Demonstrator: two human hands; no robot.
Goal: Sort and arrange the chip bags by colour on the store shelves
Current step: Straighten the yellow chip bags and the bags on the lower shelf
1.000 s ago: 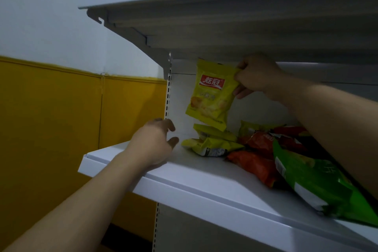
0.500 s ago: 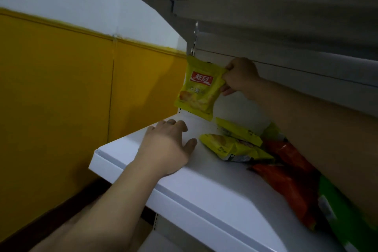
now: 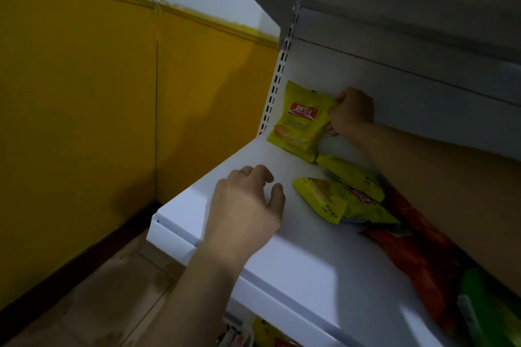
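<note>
Nearest, the left hand (image 3: 245,205) lies palm down on the white shelf (image 3: 296,267). Its fingers are loosely bent with the tips on the surface, and it holds nothing. To the right, partly under the right forearm, lie one green bag (image 3: 479,287) and some orange-red bags (image 3: 423,256), whose number cannot be told.

There are three yellow chip bags on this shelf. The front yellow bag (image 3: 324,197) lies flat just beyond the left thumb, apart from it. The second yellow bag (image 3: 353,176) lies flat just behind the first.

Farthest, the third yellow bag (image 3: 298,124) stands upright in the back left corner, beside the slotted upright (image 3: 277,84) and against the back panel (image 3: 408,98). The right hand (image 3: 352,114) pinches this bag's upper right edge with curled fingers, so the bag hangs left of and below the grip. Whether its bottom touches the shelf is unclear.
</note>
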